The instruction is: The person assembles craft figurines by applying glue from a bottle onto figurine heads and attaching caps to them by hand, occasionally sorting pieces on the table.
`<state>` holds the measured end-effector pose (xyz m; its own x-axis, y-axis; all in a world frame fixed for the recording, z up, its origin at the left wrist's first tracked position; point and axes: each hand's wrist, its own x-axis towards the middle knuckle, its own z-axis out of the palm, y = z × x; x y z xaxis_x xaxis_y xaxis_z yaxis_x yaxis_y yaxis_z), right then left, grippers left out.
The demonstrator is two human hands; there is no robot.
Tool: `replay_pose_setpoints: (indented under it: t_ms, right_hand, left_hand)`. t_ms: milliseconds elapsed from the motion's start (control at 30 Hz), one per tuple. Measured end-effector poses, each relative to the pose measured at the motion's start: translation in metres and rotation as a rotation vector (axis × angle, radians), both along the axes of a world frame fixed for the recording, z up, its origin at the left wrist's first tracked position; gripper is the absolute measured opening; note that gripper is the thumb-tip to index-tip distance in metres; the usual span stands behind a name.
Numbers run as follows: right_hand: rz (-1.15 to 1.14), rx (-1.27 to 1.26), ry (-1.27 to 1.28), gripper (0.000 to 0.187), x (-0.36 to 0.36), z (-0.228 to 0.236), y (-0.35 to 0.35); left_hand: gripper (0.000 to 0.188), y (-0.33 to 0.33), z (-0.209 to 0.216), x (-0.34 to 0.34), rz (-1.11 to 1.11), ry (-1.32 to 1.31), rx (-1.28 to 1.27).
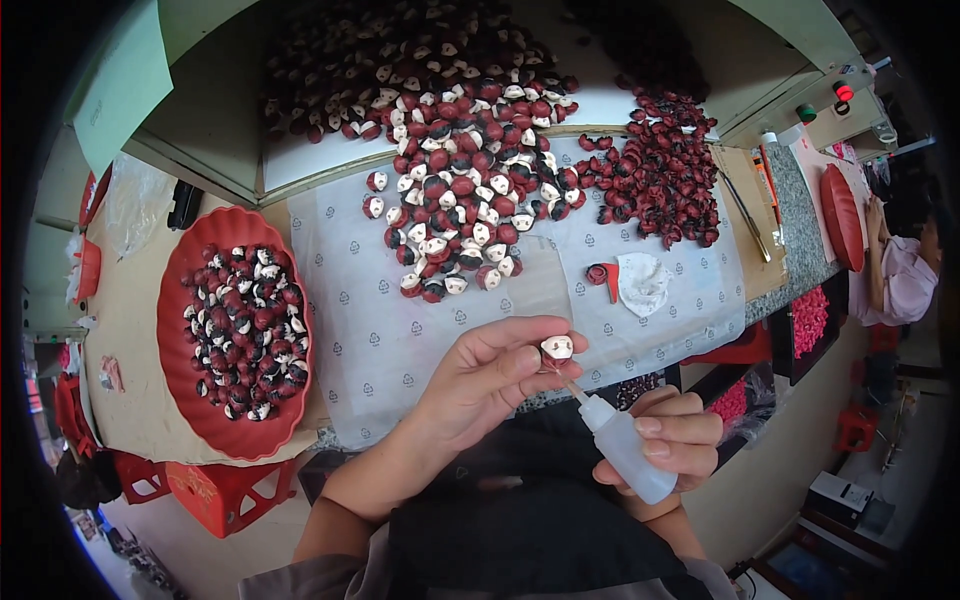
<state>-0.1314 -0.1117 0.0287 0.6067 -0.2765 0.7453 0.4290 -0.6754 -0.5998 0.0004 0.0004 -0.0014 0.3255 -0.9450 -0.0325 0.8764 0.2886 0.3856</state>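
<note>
Between the thumb and fingers of my left hand is a small dark-red figurine head with a white face. My right hand grips a translucent squeeze bottle, tilted so that its thin nozzle meets the underside of the head or comes very close; exact contact I cannot tell. Beyond my hands, a large pile of similar red, black and white heads covers the sheeted table. To its right lies a heap of dark-red, shell-like pieces. One single red piece rests beside a crumpled white wad.
A scalloped red tray full of heads stands at the left. Tweezers lie on cardboard at the right. A cabinet-like booth rises behind the table. Red stools stand below at left. Another person sits at far right.
</note>
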Motion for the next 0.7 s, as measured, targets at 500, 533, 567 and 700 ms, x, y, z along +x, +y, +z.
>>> replay_pose_setpoints:
  t_ms: [500,533,567,700]
  right_hand:
    - [0.011,-0.015,0.075,0.042,-0.0039,0.0035,0.0016]
    - [0.012,-0.010,0.078,0.043,-0.0043,0.0039,0.0019]
    - [0.014,-0.005,0.080,0.043,-0.0048,0.0040,0.0021]
    - [0.010,-0.004,0.060,0.043,-0.0054,0.0018,0.0021]
  left_hand:
    - [0.029,-0.0001,0.0006,-0.0040,0.020,-0.023,0.058]
    - [0.030,-0.0007,-0.0002,-0.0038,0.027,-0.044,0.046]
    - [0.031,-0.0011,-0.0012,-0.0037,0.033,-0.064,0.034]
    - [0.031,-0.0005,-0.0038,-0.0034,0.049,-0.084,0.036]
